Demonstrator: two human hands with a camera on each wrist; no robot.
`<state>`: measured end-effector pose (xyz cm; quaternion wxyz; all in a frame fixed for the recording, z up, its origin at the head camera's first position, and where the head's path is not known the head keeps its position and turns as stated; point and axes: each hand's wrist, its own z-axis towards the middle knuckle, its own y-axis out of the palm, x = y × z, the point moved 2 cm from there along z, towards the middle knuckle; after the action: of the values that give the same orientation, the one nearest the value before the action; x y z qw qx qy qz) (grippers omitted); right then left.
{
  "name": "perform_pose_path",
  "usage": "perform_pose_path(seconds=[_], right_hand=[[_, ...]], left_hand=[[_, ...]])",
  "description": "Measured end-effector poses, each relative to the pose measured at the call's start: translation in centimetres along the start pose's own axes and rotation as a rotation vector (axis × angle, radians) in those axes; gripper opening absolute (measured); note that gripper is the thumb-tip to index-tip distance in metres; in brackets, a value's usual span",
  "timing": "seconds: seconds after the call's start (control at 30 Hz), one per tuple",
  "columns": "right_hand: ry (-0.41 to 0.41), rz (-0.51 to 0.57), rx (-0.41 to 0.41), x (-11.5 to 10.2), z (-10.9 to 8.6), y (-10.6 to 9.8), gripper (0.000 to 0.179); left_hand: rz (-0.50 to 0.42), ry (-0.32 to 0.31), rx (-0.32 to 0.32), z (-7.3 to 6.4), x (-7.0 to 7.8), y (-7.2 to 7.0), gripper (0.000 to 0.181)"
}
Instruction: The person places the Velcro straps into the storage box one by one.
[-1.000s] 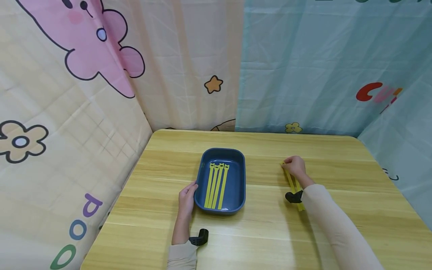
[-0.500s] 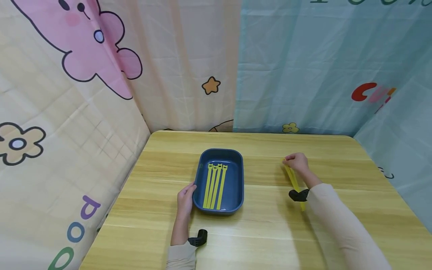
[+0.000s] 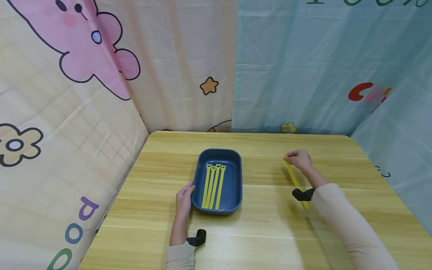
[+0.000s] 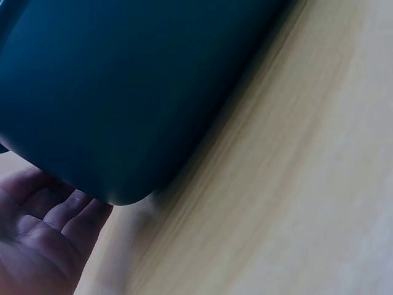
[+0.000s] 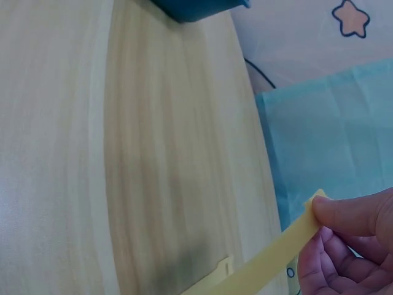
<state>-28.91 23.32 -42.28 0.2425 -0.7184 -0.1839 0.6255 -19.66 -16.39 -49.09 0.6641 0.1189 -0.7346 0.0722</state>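
My left hand (image 3: 183,198) grips the left side of a dark blue tray (image 3: 239,180), thumb at the rim; in the left wrist view its fingers (image 4: 67,215) go behind the tray wall (image 4: 123,123). Several yellow cable straps (image 3: 213,187) with slotted heads lie side by side in the tray. Over the table's right part, my right hand (image 3: 300,159) pinches the end of another yellow cable strap (image 3: 293,175) between thumb and fingers, and the strap slants down toward me. In the right wrist view, the slotted head of one more strap (image 5: 224,270) shows beneath the held one (image 5: 270,258).
The wooden table (image 3: 263,225) carries the tray left of its middle. Printed curtains (image 3: 189,56) stand along the table's back and both sides. A black wrist mount (image 3: 303,195) sits on the right wrist, and another mount (image 3: 197,238) on the left.
My right hand has lifted slightly and drawn the yellow strap up, away from a second strap that showed beside it. The left hand stays on the tray, and the head view has shifted a little.
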Motion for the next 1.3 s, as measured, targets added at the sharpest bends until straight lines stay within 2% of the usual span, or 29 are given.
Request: perform_pose_path(seconds=[0.17,0.73,1.2,1.3], right_hand=[[0.001,0.024,-0.005,-0.3,0.1,-0.4,0.033],[-0.032,0.101,-0.025,-2.1,-1.5,-1.7,0.037],[-0.023,0.109,-0.004,-3.8,-2.6,-3.4,0.049],[-0.04,0.146,-0.017,-3.3,-2.2,-3.6,0.046]], left_hand=[[-0.004,0.016,0.011,0.0,0.1,0.0,0.036],[0.001,-0.01,-0.007,0.0,0.0,0.0,0.037],[-0.015,0.023,0.019,0.2,-0.1,0.0,0.035],[-0.018,0.015,0.014,0.2,-0.1,0.0,0.035]])
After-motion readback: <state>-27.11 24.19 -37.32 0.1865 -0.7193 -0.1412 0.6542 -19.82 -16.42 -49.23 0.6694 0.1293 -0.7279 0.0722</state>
